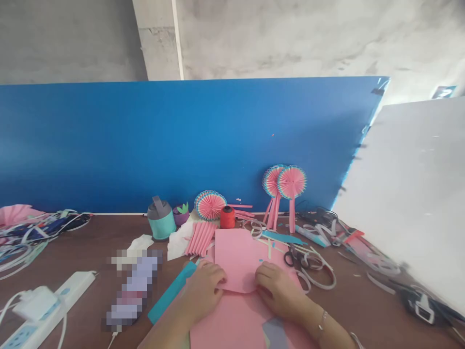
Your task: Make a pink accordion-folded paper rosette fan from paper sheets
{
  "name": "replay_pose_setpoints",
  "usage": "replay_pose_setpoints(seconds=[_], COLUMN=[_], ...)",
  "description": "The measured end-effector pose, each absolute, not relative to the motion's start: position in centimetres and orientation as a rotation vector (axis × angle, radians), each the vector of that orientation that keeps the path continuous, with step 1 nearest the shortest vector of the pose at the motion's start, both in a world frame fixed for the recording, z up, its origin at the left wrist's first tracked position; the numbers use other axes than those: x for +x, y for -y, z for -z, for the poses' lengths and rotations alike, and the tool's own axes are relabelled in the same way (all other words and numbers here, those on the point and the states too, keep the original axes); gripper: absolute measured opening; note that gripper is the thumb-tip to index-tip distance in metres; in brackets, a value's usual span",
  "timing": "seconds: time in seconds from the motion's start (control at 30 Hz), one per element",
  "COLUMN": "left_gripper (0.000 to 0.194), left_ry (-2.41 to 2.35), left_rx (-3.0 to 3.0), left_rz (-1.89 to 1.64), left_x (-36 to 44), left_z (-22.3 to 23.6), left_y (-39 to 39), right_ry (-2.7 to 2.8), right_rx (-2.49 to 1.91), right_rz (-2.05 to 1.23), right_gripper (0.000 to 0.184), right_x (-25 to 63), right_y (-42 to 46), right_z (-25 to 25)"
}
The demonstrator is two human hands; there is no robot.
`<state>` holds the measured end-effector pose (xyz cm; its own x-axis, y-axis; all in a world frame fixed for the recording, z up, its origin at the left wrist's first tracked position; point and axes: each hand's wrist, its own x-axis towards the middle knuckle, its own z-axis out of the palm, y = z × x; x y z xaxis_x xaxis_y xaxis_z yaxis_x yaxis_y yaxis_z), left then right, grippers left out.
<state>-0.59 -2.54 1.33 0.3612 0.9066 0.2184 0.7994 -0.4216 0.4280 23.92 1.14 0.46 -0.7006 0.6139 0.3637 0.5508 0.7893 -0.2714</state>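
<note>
A sheet of pink paper [234,257] lies in front of me, its near edge curling up slightly. My left hand [206,287] has its fingers curled on the left side of that edge, and my right hand [278,289] pinches the right side. Under both hands are more pink sheets [227,322], with a grey piece [275,334] showing near the bottom. Beside my left forearm lies a strip of teal paper [170,293]. Beyond the sheet is a pleated pink piece [201,238]. Scissors [289,258] with dark handles rest right of the sheet.
Round pink paper fans [292,182] lean on the blue partition [152,145]; another fan [210,205] sits near a red thread spool [227,218]. A teal cup [161,225] stands left. A power strip [72,291], cables [22,242] and paper strips [323,276] lie about.
</note>
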Motion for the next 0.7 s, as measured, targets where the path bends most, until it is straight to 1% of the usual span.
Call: replay_pose_setpoints(seconds=[0.1, 0.17, 0.33, 0.43, 0.53, 0.7], left_gripper=[0.007, 0.003, 0.011, 0.014, 0.016, 0.014], left_ry=[-1.487, -1.441, -1.457, -1.476, -1.531, -1.581], left_rx=[2.316, 2.291, 2.165, 2.098, 2.029, 2.077], left_rz=[-0.640, -0.641, -0.631, -0.622, -0.632, -0.669], left_x=[-0.7, -0.8, -0.7, -0.7, -0.9, -1.1], left_z=[-1.7, -1.8, -2.4, -2.5, -2.0, -0.8], left_y=[2.8, 2.8, 2.7, 2.7, 2.5, 2.2], right_ry=[2.479, 2.447, 2.329, 2.253, 2.243, 2.284], right_rx=[-0.939, -0.947, -0.919, -0.972, -1.009, -1.033], right_rz=[-0.300, -0.405, -0.697, -0.819, -0.841, -0.731], right_gripper=[0.020, 0.020, 0.012, 0.014, 0.015, 0.021], right_x=[24.4, 24.7, 25.3, 25.5, 25.5, 25.3], right_y=[-1.5, -1.6, -1.8, -2.0, -2.2, -2.4], right_z=[-0.6, -1.1, -1.6, -1.4, -1.0, -0.5])
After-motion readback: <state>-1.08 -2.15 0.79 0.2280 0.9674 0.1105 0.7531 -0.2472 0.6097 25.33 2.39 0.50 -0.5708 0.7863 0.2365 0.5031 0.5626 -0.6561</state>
